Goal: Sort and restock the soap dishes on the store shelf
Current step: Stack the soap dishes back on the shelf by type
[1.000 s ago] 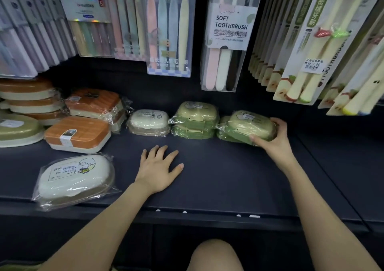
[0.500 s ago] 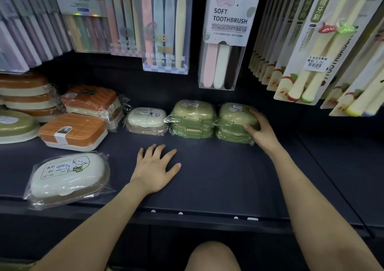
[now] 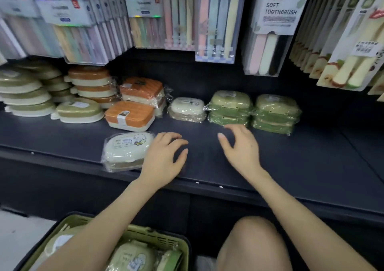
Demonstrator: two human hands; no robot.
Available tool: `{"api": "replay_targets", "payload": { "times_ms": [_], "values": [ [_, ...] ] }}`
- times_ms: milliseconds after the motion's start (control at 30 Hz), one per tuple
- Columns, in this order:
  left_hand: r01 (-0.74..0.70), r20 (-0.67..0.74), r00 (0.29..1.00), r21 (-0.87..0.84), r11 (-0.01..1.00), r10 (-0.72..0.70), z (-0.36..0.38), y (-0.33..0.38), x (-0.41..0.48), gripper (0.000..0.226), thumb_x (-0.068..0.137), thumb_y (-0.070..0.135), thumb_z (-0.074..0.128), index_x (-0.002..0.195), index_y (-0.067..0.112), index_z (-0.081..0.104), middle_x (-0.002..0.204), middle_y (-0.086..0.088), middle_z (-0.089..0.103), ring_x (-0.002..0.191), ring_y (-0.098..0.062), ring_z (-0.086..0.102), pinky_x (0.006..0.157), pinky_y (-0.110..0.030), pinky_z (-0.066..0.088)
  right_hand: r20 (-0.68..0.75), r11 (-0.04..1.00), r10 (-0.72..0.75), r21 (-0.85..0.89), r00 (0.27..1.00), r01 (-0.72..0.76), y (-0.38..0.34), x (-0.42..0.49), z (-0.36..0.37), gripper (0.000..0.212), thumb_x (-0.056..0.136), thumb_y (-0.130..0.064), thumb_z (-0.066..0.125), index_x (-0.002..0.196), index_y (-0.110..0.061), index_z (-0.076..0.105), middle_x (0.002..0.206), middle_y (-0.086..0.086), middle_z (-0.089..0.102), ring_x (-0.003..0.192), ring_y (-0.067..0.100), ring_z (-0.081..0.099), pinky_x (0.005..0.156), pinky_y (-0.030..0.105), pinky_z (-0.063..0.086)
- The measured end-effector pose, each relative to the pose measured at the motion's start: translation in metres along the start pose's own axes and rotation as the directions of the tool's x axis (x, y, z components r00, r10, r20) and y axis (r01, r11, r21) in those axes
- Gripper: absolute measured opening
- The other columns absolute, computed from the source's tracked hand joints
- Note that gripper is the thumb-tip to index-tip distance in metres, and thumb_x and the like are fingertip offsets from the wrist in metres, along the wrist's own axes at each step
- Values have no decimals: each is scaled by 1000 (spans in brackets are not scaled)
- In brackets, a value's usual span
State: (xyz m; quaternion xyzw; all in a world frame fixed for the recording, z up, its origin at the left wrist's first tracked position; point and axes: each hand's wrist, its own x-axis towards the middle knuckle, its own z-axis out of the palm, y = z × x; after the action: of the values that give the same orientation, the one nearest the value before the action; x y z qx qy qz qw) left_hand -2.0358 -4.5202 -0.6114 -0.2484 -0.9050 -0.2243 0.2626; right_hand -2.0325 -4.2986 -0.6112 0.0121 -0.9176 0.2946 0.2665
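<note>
The fingers [image 3: 176, 141] of the left hand [image 3: 164, 158] are loosely bent, with the tips turned down toward the shelf [image 3: 291, 162], and nothing is held in them. The outer edge of that hand lies just beside the wrapped white soap dish [image 3: 124, 150] at the shelf's front. Whether its film is touched cannot be told. The fingers [image 3: 234, 129] of the right hand [image 3: 239, 148] are likewise relaxed and slightly curled, with the thumb spread and nothing gripped. They are blurred and appear to hover just in front of the left green stack [image 3: 229, 106].

That stack and the right green stack [image 3: 276, 113] are set side by side at the back of the shelf, each two soap dishes high and wrapped in film. To their left a small white dish [image 3: 187, 108] is placed. Beyond it come an orange-lidded dish [image 3: 129, 115] and, behind that, a wrapped orange pair [image 3: 141, 90]. Further left, oval dishes are piled in orange-and-cream [image 3: 91, 83] and green-and-cream [image 3: 25, 92] stacks.

Toothbrush packs [image 3: 274, 21] are hung above. Below the shelf, a green basket [image 3: 162, 239] is seen under the left forearm, with more wrapped dishes inside.
</note>
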Motion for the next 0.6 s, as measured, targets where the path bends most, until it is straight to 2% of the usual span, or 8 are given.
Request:
{"api": "replay_targets", "payload": {
  "times_ms": [67, 133, 200, 267, 300, 367, 533, 600],
  "values": [
    [71, -75, 995, 79, 994, -65, -24, -16, -11, 34, 85, 32, 48, 98, 10, 71, 102, -8, 65, 94, -28, 58, 85, -33, 40, 187, 993, -90, 92, 978, 74, -39, 1, 23, 58, 87, -54, 49, 127, -14, 59, 130, 6, 57, 120, 26, 52, 97, 33, 37],
    [254, -106, 966, 186, 949, -237, -44, -35, -23, 41, 81, 34, 45, 100, 7, 69, 104, -15, 65, 93, -36, 58, 80, -42, 45, 374, 980, -186, 139, 909, 144, -74, 5, 44, 66, 86, -55, 61, 141, -22, 46, 149, 6, 40, 137, 26, 35, 109, 36, 28],
    [472, -64, 881, 201, 858, -469, -57, -51, -34, 49, 83, 39, 45, 114, 6, 65, 117, -20, 60, 103, -43, 55, 84, -48, 45, 534, 972, -232, 159, 813, 173, -104, 10, 61, 81, 81, -54, 69, 149, -29, 31, 160, 5, 19, 146, 25, 17, 116, 39, 18],
    [625, 59, 774, 95, 775, -631, -64, -65, -42, 49, 92, 39, 51, 132, 10, 53, 137, -18, 47, 119, -39, 47, 95, -46, 40, 639, 968, -252, 165, 727, 190, -126, 16, 79, 94, 76, -52, 75, 152, -34, 23, 162, 4, 9, 148, 25, 7, 118, 40, 12],
    [632, 111, 766, 42, 773, -633, -65, -71, -46, 50, 94, 37, 54, 137, 12, 49, 143, -15, 40, 124, -36, 45, 98, -43, 38, 678, 966, -257, 161, 689, 201, -133, 18, 88, 98, 73, -52, 77, 152, -35, 21, 162, 3, 7, 148, 24, 5, 119, 40, 11],
    [578, 145, 808, -3, 816, -572, -66, -78, -51, 53, 93, 34, 57, 140, 14, 45, 147, -10, 35, 128, -30, 43, 100, -38, 37, 719, 961, -264, 138, 643, 239, -140, 21, 102, 100, 70, -52, 80, 151, -38, 22, 161, 0, 10, 147, 24, 7, 119, 40, 14],
    [525, 202, 847, -171, 834, -492, -70, -88, -51, 47, 95, 32, 56, 138, 17, 49, 143, 2, 42, 128, -17, 44, 102, -28, 35, 636, 945, -285, 59, 717, 322, -129, 22, 100, 88, 71, -57, 76, 147, -38, 34, 152, -4, 31, 133, 24, 31, 112, 39, 27],
    [490, 175, 869, -178, 853, -463, -69, -94, -48, 45, 96, 34, 53, 138, 17, 49, 140, 2, 48, 128, -17, 45, 104, -29, 35, 606, 956, -245, 20, 757, 293, -112, 19, 89, 88, 69, -60, 75, 145, -38, 37, 149, -4, 34, 132, 23, 35, 112, 40, 29]
  ]
}}
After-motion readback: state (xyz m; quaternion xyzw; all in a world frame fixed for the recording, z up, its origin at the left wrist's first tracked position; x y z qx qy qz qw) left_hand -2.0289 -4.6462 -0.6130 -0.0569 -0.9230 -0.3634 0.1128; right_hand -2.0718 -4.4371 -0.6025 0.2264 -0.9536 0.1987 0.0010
